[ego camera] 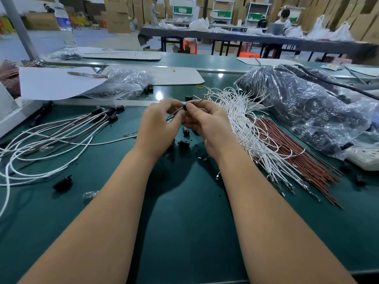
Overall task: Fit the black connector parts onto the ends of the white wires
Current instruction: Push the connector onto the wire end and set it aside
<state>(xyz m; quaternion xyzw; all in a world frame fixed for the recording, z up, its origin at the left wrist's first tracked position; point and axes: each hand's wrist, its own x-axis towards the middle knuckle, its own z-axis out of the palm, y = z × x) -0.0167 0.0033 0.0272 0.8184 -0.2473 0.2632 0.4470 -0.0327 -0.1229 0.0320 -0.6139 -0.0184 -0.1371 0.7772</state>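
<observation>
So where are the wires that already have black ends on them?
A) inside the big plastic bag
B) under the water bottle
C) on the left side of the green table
C: the finished wires lie spread left of both hands on the green table, their black connectors bunched at the far ends.

We record a dark green table (184,232). The wires (242,119) bundled at right are white, with a reddish-brown bundle (287,148) lying beside them. The wire loops (41,144) at left are white mixed with brown strands, ending in black connectors (113,111). We note loose black parts (62,183) on the green surface and a clear bag (307,107) holding black pieces. The paper sheet (55,83) is white. The water bottle (65,25) is clear with a blue and white label. Boxes (117,15) behind are plain brown cardboard, and a stool (190,46) is orange.
</observation>
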